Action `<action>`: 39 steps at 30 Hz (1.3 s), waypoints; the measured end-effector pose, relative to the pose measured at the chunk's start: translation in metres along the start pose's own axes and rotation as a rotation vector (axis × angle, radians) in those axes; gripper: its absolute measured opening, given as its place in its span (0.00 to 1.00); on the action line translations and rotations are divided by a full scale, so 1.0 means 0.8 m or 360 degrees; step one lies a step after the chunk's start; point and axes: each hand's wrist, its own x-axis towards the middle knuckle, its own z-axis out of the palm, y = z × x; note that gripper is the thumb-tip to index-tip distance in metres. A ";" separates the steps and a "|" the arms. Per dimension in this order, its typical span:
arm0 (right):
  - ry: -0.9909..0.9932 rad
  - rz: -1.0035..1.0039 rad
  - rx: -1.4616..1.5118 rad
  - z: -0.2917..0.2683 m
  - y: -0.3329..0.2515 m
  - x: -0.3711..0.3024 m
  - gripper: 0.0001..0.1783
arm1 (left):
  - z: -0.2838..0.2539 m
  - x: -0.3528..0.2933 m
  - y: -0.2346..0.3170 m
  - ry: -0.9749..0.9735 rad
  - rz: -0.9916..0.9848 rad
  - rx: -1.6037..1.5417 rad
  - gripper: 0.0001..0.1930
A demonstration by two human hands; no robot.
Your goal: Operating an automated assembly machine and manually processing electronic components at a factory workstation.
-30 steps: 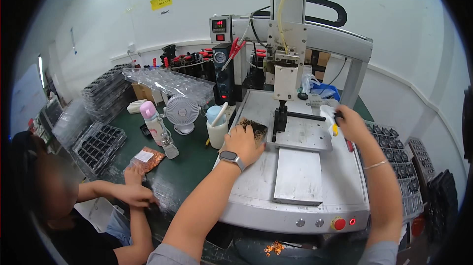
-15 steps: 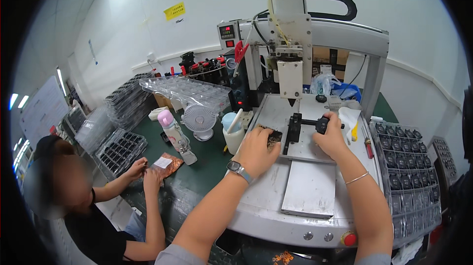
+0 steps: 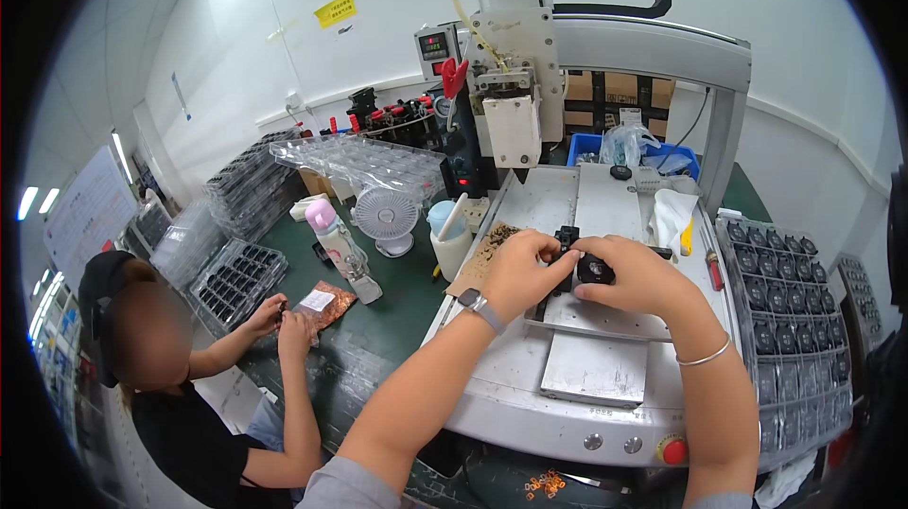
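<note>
My right hand (image 3: 645, 280) grips a round black plastic part (image 3: 595, 270) between thumb and fingers, at the black fixture (image 3: 567, 236) on the machine's metal plate. Thumb and fingertips of my left hand (image 3: 518, 272) are pinched together at the fixture's left side, close to the round part. Whatever they hold is too small or hidden to make out. Left of that hand lies a brown board (image 3: 484, 263) scattered with small dark pieces, partly covered by the hand. The fixture's lower part is hidden behind my fingers.
The machine's white head (image 3: 512, 131) hangs above and behind my hands. A clear tray of black parts (image 3: 790, 320) stands at right, near a red-handled tool (image 3: 714, 271) and white cloth (image 3: 673, 218). A white cup (image 3: 451, 239), fan (image 3: 386, 218) and bottle (image 3: 340, 249) stand left, beyond which a co-worker (image 3: 189, 395) sits.
My left hand has moved right, from the brown board to the fixture. My right hand has brought the round part left to meet it. The machine head has shifted left.
</note>
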 end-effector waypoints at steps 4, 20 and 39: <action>-0.0110 -0.0024 -0.0189 0.001 -0.011 0.002 0.28 | 0.009 0.008 -0.011 0.0050 -0.0207 -0.0407 0.12; 0.0754 -0.0282 0.0153 0.029 0.004 0.035 0.25 | -0.025 -0.028 0.053 0.0794 0.0672 -0.0179 0.08; 0.0489 -0.0201 -0.0276 0.029 0.017 0.014 0.19 | -0.145 -0.156 -0.011 0.0768 -0.0075 0.0033 0.08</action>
